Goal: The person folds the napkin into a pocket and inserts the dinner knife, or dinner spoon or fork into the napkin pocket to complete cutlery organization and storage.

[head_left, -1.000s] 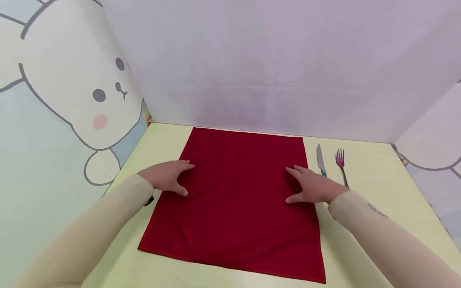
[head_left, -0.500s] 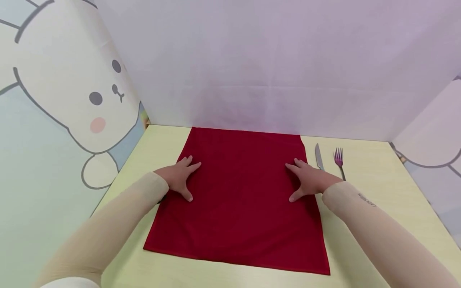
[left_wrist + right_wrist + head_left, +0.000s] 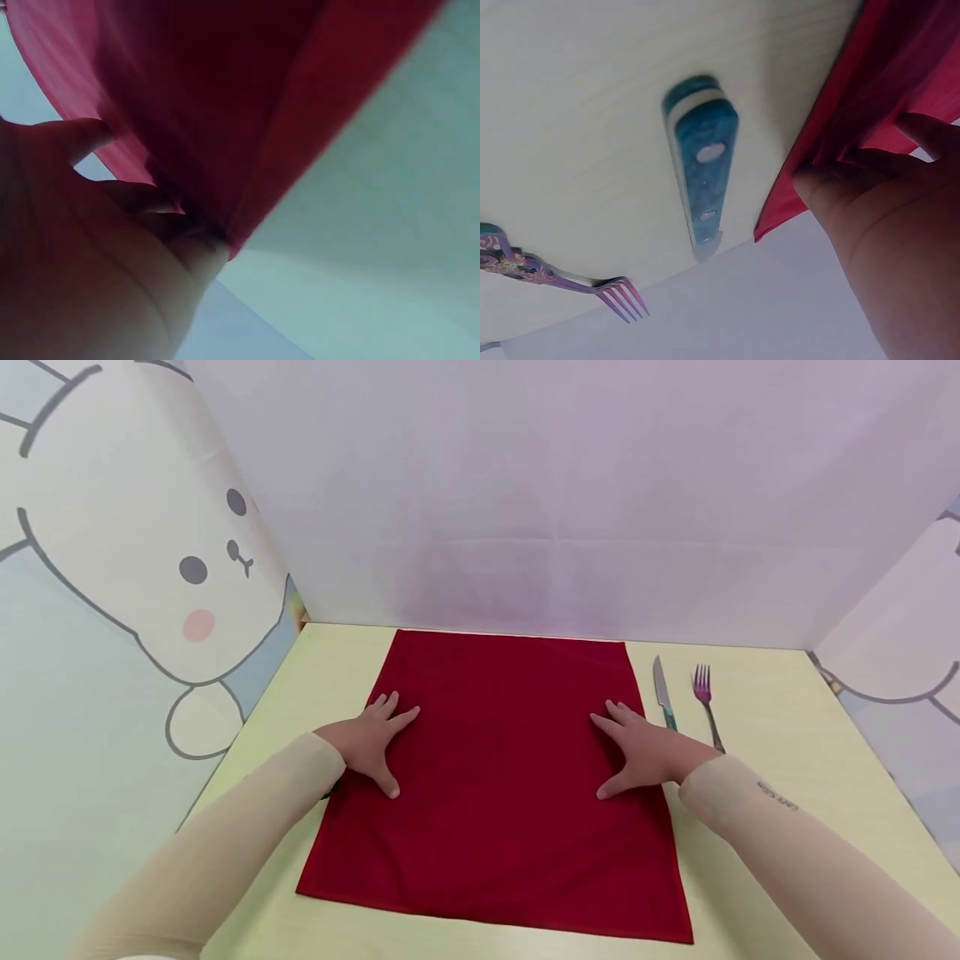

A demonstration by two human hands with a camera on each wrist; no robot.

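A square red cloth (image 3: 502, 760) lies spread on the pale wooden table, with slight wrinkles near its front. My left hand (image 3: 371, 745) rests on its left edge, fingers spread and thumb pointing inward. On the right edge my right hand (image 3: 641, 747) lies the same way, fingers apart. In the left wrist view the left hand (image 3: 97, 247) has its fingertips on the cloth (image 3: 225, 90) close to its edge. The right wrist view has the right hand (image 3: 900, 217) touching the cloth border, beside a knife (image 3: 705, 165) with a teal handle.
Right of the cloth lie the knife (image 3: 663, 693) and a purple-tinted fork (image 3: 707, 702), both partly behind the right forearm. The table (image 3: 795, 735) ends at a pale curtain-like wall (image 3: 525, 510). A cartoon-printed panel (image 3: 150, 568) stands at the left.
The left hand has shifted slightly inward and spread its fingers on the cloth. The right hand stays on the right edge, thumb slightly lower. The head view has moved a little.
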